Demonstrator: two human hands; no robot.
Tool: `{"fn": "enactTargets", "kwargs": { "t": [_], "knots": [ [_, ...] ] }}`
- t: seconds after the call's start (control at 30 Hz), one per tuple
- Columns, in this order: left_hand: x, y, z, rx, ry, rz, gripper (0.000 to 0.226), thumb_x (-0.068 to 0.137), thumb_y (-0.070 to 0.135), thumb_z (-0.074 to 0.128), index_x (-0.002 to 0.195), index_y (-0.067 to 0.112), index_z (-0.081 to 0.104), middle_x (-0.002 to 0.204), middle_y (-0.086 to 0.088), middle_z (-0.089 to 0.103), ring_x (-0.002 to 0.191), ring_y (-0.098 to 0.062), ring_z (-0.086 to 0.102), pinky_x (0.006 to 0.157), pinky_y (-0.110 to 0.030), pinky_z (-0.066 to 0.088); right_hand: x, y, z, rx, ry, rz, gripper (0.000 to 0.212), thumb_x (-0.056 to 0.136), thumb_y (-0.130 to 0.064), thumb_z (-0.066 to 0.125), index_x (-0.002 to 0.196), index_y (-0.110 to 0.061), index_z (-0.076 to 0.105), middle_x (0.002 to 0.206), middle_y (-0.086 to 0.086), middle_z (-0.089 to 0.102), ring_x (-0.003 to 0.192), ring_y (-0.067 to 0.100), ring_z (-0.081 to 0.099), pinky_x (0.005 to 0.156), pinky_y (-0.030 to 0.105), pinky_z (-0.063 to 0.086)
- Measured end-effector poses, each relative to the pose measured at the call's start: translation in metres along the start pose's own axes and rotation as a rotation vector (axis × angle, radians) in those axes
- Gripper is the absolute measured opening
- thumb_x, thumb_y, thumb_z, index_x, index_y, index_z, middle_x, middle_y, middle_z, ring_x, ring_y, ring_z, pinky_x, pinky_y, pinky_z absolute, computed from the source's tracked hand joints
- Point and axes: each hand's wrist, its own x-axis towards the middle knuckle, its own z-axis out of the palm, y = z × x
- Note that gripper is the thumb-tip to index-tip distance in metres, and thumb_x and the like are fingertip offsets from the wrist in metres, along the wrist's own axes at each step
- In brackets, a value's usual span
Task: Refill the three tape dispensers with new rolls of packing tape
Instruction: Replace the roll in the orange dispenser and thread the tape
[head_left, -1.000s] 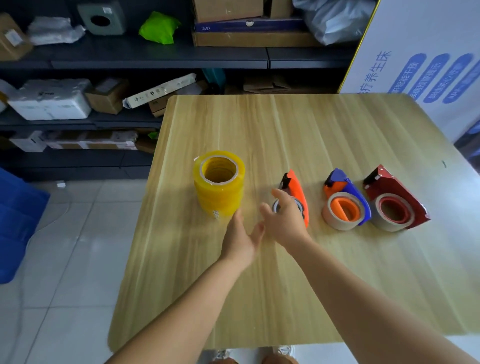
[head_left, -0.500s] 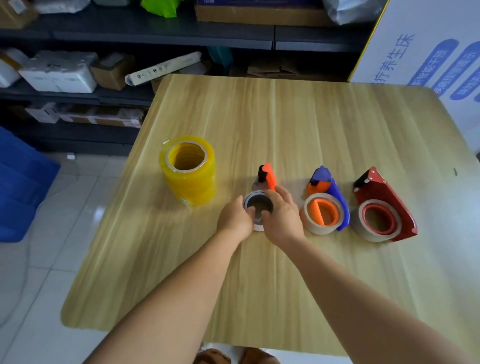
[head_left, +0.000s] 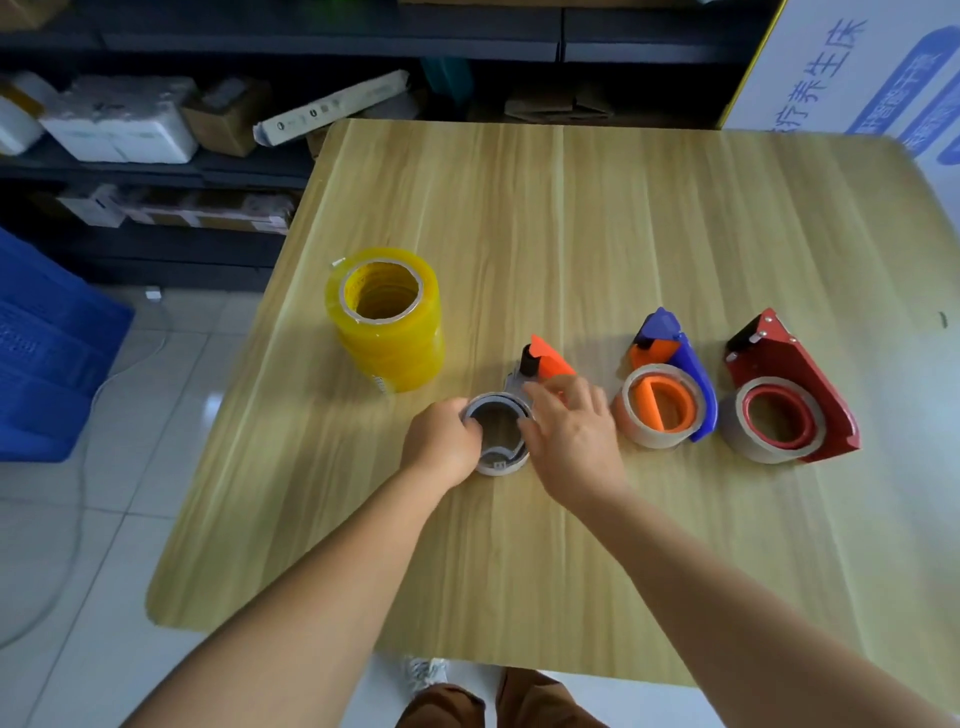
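Observation:
Three tape dispensers lie in a row on the wooden table (head_left: 571, 234): an orange dispenser (head_left: 549, 364), a blue and orange dispenser (head_left: 670, 379) and a red dispenser (head_left: 789, 384). Each carries a spent cardboard core. My left hand (head_left: 441, 444) grips the left side of the orange dispenser's grey core (head_left: 496, 434). My right hand (head_left: 571, 431) holds the same dispenser from the right, fingers over its body. A stack of yellow tape rolls (head_left: 387, 319) stands upright to the left.
Dark shelves with boxes and white packages (head_left: 124, 124) run behind the table. A blue crate (head_left: 47, 353) sits on the tiled floor at the left. A white printed board (head_left: 872, 67) leans at the back right.
Both hands came together onto the orange dispenser; the left hand moved right to grip its core. The camera tilted down and closer.

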Motion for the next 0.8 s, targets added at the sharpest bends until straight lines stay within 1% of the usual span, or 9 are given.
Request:
{"fn": "enactTargets", "kwargs": {
  "t": [0.1,0.17,0.27,0.3,0.37,0.5,0.63,0.7,0.8],
  "knots": [
    [-0.005,-0.003,0.003,-0.018,0.002,0.002,0.025,0.096,0.023,0.043,0.107,0.02,0.065,0.101,-0.003,0.068,0.081,-0.02,0.056,0.069,-0.027,0.043,-0.003,-0.016,0.011,0.059,-0.149,0.094,0.048,0.097,-0.028,0.046,0.142,-0.016,0.038,0.136,0.011,0.048,0.12,0.03,0.046,0.097,0.038,0.041],
    [-0.006,-0.003,0.003,-0.013,0.007,-0.003,0.023,0.096,0.023,0.044,0.101,0.018,0.066,0.097,-0.004,0.068,0.079,-0.022,0.056,0.066,-0.027,0.042,-0.002,-0.019,0.014,0.129,-0.192,0.195,0.049,0.098,-0.024,0.041,0.145,-0.017,0.031,0.137,0.011,0.049,0.119,0.031,0.051,0.096,0.039,0.045],
    [-0.004,0.0,0.002,0.017,0.038,-0.025,0.019,0.094,0.02,0.048,0.082,0.015,0.062,0.088,-0.008,0.069,0.071,-0.023,0.055,0.054,-0.026,0.037,-0.002,-0.022,0.016,0.211,-0.181,0.291,0.042,0.097,-0.019,0.04,0.139,-0.017,0.038,0.128,0.009,0.059,0.109,0.03,0.059,0.088,0.037,0.049],
    [-0.003,0.002,0.001,0.029,0.056,-0.04,0.019,0.093,0.018,0.049,0.081,0.012,0.063,0.087,-0.009,0.069,0.07,-0.024,0.055,0.053,-0.026,0.036,-0.001,-0.023,0.017,0.233,-0.159,0.313,0.04,0.096,-0.017,0.042,0.136,-0.017,0.042,0.125,0.009,0.061,0.108,0.03,0.06,0.087,0.035,0.049],
    [-0.002,0.006,0.0,0.053,0.089,-0.067,0.017,0.091,0.016,0.052,0.088,0.009,0.067,0.09,-0.01,0.07,0.073,-0.025,0.058,0.056,-0.027,0.039,0.001,-0.025,0.018,0.265,-0.099,0.338,0.038,0.094,-0.013,0.045,0.131,-0.016,0.049,0.12,0.008,0.064,0.105,0.029,0.061,0.082,0.031,0.046],
    [0.001,0.011,-0.001,0.089,0.101,-0.088,0.019,0.09,0.017,0.058,0.103,0.009,0.068,0.102,-0.009,0.071,0.091,-0.029,0.066,0.064,-0.029,0.047,0.007,-0.026,0.02,0.301,-0.035,0.406,0.034,0.089,-0.011,0.05,0.12,-0.023,0.059,0.105,0.003,0.069,0.081,0.019,0.057,0.07,0.026,0.043],
    [0.004,0.008,-0.003,0.06,0.063,-0.072,0.024,0.092,0.022,0.057,0.113,0.012,0.063,0.112,-0.008,0.066,0.097,-0.028,0.064,0.068,-0.03,0.047,0.011,-0.024,0.017,0.316,0.001,0.404,0.021,0.089,-0.015,0.055,0.107,-0.021,0.064,0.085,-0.004,0.064,0.075,0.015,0.057,0.064,0.025,0.043],
    [0.003,0.005,-0.001,0.037,0.016,-0.082,0.027,0.095,0.026,0.049,0.119,0.016,0.059,0.118,-0.009,0.062,0.099,-0.028,0.061,0.07,-0.031,0.045,0.011,-0.022,0.014,0.311,-0.023,0.418,0.013,0.09,-0.022,0.057,0.102,-0.02,0.064,0.082,-0.003,0.063,0.07,0.014,0.055,0.056,0.024,0.04],
    [0.004,0.003,0.002,0.051,-0.01,-0.087,0.031,0.097,0.025,0.045,0.12,0.012,0.061,0.115,-0.01,0.065,0.1,-0.029,0.061,0.07,-0.03,0.042,0.01,-0.025,0.013,0.254,-0.155,0.443,0.013,0.091,-0.022,0.053,0.1,-0.016,0.061,0.086,0.003,0.063,0.074,0.022,0.058,0.057,0.027,0.04]
  ]
}}
